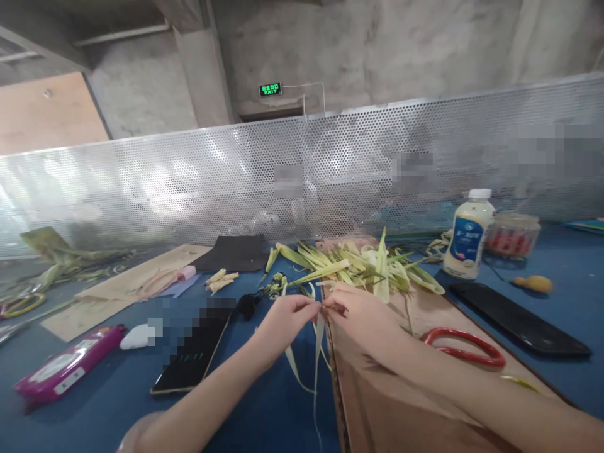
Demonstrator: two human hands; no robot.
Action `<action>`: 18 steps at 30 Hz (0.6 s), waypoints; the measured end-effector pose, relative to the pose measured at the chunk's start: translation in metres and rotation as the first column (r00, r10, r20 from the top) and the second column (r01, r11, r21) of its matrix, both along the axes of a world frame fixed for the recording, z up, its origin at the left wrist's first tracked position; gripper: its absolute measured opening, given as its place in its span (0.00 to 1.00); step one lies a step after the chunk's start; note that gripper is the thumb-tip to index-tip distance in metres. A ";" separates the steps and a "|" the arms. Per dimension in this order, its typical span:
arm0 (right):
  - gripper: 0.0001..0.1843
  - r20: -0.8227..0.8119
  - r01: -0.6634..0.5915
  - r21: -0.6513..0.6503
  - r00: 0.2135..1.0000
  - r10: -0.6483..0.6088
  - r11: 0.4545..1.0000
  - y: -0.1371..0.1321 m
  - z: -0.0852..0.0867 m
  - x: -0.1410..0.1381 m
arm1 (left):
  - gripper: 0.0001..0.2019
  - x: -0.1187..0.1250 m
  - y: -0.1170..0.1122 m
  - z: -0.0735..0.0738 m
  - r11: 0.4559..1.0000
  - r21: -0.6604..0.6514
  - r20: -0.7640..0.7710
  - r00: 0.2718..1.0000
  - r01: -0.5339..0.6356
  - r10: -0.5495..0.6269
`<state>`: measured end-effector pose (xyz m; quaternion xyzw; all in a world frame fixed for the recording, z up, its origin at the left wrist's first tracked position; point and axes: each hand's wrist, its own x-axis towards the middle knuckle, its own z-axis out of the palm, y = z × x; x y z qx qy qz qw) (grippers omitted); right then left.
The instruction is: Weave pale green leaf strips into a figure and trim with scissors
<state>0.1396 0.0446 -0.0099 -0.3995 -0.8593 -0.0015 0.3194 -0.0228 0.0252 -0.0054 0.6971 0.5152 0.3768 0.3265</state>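
Near the middle of the view, my left hand (287,319) and my right hand (355,316) meet, thumbs and fingertips pinched together. Between them they hold thin pale green leaf strips (319,343), which look like corn husk. The strips' ends hang down over the blue table, and one trails as a fine thread. My fingers hide the exact spot they grip. Right behind my hands lies a heap of yellow-green husk leaves (344,264), partly on a cardboard sheet (368,402). Under my right forearm, red-handled scissors (465,347) lie on the cardboard, their blades mostly hidden.
At right stand a white-capped bottle (468,236) and a clear jar (513,236), with a black phone (519,319) in front. Left of my hands lie another phone (193,352), a purple packet (70,365) and brown paper (117,289). A perforated metal screen (189,189) borders the table's back.
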 end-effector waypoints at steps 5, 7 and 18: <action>0.05 -0.037 0.010 -0.035 0.999 -0.011 0.999 0.005 -0.004 0.000 | 0.13 0.002 -0.003 0.002 0.999 0.009 0.014 0.999 0.047 -0.047; 0.04 -0.042 0.008 -0.038 0.999 -0.010 0.999 0.006 -0.005 0.000 | 0.13 0.002 -0.003 0.003 0.999 0.007 0.019 0.999 0.051 -0.051; 0.11 0.083 0.048 0.113 0.995 -0.058 0.992 -0.006 0.000 -0.002 | 0.12 0.000 -0.001 0.004 1.000 -0.011 0.070 0.997 -0.010 0.011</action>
